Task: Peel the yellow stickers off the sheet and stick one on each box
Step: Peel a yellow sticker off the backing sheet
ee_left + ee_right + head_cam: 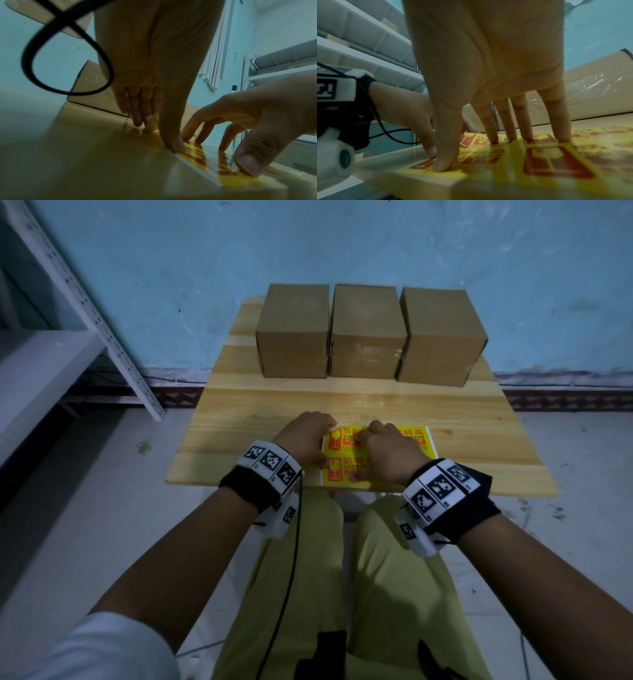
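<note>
A yellow sticker sheet (416, 436) with red print lies flat at the front middle of the wooden table (257, 419). Three plain cardboard boxes (294, 330) (368, 330) (442, 337) stand side by side at the back. My left hand (308, 440) is at the sheet's left edge. In the left wrist view its fingertips (145, 121) touch the far left corner, and its thumb (175, 146) rests on the edge. My right hand (380, 450) lies over the sheet's middle. Its straight fingers (561, 135) and thumb (443, 162) press the sheet (556, 162) down.
A white metal shelf rack (51, 354) stands to the left of the table, and a blue wall runs behind it. A black cable (294, 542) hangs from my left wristband. My knees in yellow-green trousers (394, 577) sit under the table's front edge.
</note>
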